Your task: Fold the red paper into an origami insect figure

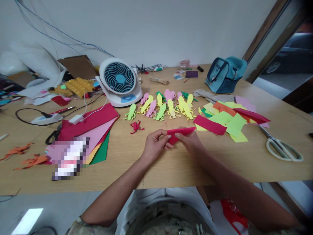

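A folded piece of red paper (pixel 184 131) is held just above the table's front half, one pointed end to the right. My left hand (pixel 156 142) pinches its left end between thumb and fingers. Thumb on top, my right hand (pixel 192 141) grips the paper's middle, its fingers mostly hidden behind. Beyond the hands lie several folded paper figures (pixel 171 107) in yellow, green and pink. One small red folded figure (pixel 137 127) sits apart, to the left of my left hand. A flat red paper strip (pixel 210 125) lies to the right, on top of other coloured pieces.
White-handled scissors (pixel 281 148) lie at the right, by loose yellow-green paper (pixel 234 125). At the left are stacked coloured sheets (pixel 90 122), a power strip (pixel 46 119) and orange folded figures (pixel 34 160). A fan (pixel 119 80) and a blue bag (pixel 225 75) stand behind.
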The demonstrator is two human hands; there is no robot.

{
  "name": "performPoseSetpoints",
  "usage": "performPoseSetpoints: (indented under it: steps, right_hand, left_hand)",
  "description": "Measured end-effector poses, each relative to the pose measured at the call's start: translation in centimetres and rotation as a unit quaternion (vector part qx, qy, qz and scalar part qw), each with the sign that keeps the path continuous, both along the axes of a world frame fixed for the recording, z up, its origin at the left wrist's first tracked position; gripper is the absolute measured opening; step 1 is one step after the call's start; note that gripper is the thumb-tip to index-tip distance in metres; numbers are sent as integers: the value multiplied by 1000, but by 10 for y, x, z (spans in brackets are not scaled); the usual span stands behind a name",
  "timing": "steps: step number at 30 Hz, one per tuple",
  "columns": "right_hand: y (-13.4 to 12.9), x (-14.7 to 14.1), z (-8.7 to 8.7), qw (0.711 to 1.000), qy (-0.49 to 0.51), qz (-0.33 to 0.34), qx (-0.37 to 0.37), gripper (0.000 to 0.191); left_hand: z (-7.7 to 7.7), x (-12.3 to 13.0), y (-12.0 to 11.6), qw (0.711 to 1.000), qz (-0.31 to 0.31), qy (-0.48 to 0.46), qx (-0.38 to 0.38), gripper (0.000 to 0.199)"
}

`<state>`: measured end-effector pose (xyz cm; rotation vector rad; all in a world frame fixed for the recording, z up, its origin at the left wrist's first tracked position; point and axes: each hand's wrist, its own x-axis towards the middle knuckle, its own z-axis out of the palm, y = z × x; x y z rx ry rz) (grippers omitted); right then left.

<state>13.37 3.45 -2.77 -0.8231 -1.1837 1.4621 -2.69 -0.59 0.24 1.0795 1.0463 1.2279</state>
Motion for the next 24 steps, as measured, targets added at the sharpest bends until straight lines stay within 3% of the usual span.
performPoseSetpoints:
  steps: [5,14,24]
  right_hand:
    - [-2,1,8,995,-49,-31,85,16]
    - [-4,3,16,989,-60,-74,113,16]
    - [-3,-1,16,992,-58,-70,86,20]
  left_hand:
    - [9,1,3,998,3,-61,-9,44]
    - [22,9,9,997,-4,-74,-11,46]
    - [9,14,9,993,53,-103,25,42]
